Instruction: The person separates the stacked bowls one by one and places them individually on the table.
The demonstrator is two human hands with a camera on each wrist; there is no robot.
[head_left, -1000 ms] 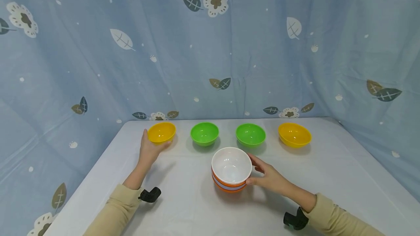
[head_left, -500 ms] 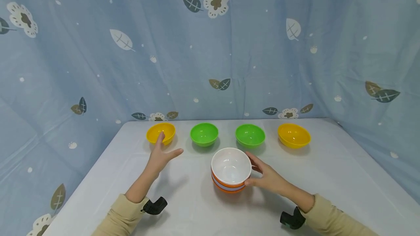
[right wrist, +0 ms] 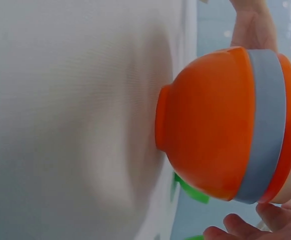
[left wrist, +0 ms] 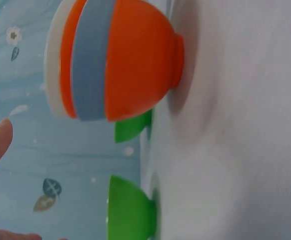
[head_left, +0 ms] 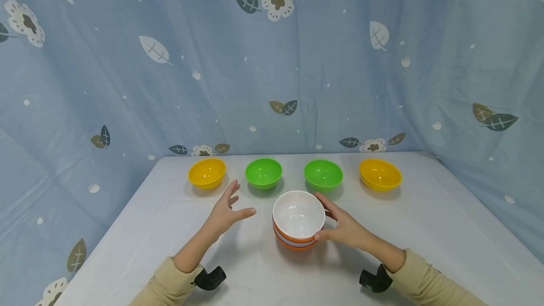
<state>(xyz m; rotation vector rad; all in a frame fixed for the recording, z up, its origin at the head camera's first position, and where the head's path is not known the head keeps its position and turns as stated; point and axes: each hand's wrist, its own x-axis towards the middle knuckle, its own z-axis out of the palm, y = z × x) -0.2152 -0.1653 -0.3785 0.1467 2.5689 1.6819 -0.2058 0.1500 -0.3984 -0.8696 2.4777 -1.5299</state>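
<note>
A stack of nested bowls stands in the middle of the head view. A white bowl tops it; below are an orange band, a grey-blue bowl and an orange bowl. My right hand holds the stack from the right, thumb at the near side of the rim and fingers at the far side. To the left of the stack, my left hand hovers with nothing in it, thumb and fingers spread toward the bowls.
Along the back of the white table stand a yellow bowl, two green bowls and another yellow bowl. A blue patterned curtain hangs behind the table and along its sides.
My left hand has let go of the left yellow bowl and moved right and nearer, toward the stack. That bowl stays in the back row. My right hand keeps its place on the stack.
</note>
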